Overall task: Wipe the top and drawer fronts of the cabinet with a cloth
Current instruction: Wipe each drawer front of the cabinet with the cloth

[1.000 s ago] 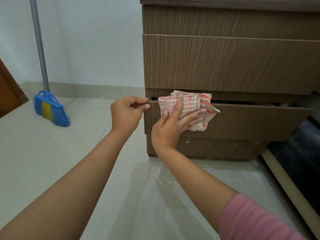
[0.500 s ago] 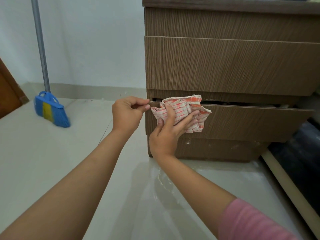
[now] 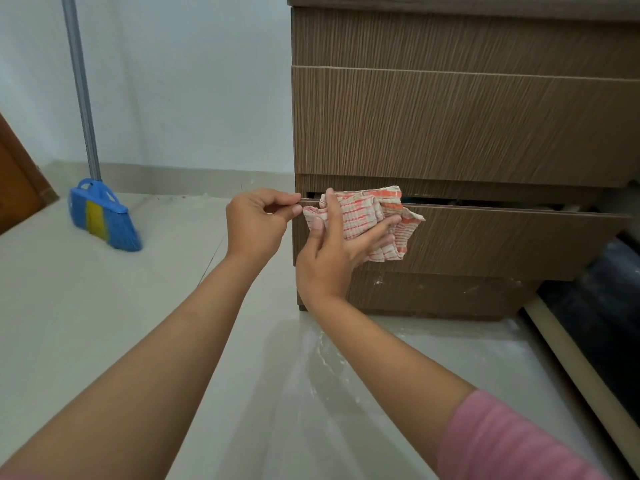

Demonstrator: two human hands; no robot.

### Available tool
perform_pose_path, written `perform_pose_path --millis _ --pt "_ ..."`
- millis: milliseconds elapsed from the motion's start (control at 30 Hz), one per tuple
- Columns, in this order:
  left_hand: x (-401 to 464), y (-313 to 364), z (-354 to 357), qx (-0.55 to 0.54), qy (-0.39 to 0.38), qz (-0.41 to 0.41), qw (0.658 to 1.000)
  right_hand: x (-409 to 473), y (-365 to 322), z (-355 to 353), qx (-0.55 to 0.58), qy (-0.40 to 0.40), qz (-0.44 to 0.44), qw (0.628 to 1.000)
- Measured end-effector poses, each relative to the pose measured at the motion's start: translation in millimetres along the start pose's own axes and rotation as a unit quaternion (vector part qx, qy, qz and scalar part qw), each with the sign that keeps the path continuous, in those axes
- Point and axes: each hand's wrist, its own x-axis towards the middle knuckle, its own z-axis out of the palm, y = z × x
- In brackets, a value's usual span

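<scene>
A brown wood-grain cabinet [image 3: 450, 126] fills the upper right. Its lower drawer [image 3: 502, 240] is pulled out a little, leaving a dark gap above its front. My left hand [image 3: 256, 226] pinches the top left corner of that drawer front between thumb and fingers. My right hand [image 3: 332, 258] presses a crumpled red-and-white checked cloth [image 3: 367, 220] flat against the left part of the drawer front, fingers spread over it. The cabinet top is only a thin edge at the frame's top.
A blue and yellow broom [image 3: 100, 216] with a grey pole leans on the white wall at left. Pale tiled floor [image 3: 138, 306] runs below. A brown door edge [image 3: 17, 188] shows far left. A dark object [image 3: 602, 306] lies right of the cabinet.
My right hand slid the cloth left along the drawer front's upper edge, then slightly back right and down. My left hand kept its pinch on the drawer's corner.
</scene>
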Motion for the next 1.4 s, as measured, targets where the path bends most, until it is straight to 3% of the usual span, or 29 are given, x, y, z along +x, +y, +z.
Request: perform_pose_path --millis 600,800,1167,1400 --pt "5 -8 -2 0.009 -0.002 0.022 1.000 4 -10 1 0.054 0.026 0.036 0.998" --pt "4 -7 -1 0.005 -0.001 0.014 1.000 4 -2 1 0.059 0.033 0.007 0.998" --pt "4 -8 -1 -0.010 0.004 0.000 1.000 0 43 -19 -0.053 -0.003 -0.068 0.996" --pt "1 -5 1 -0.020 0.001 -0.004 1.000 -3 63 -27 -0.082 -0.023 0.003 0.996"
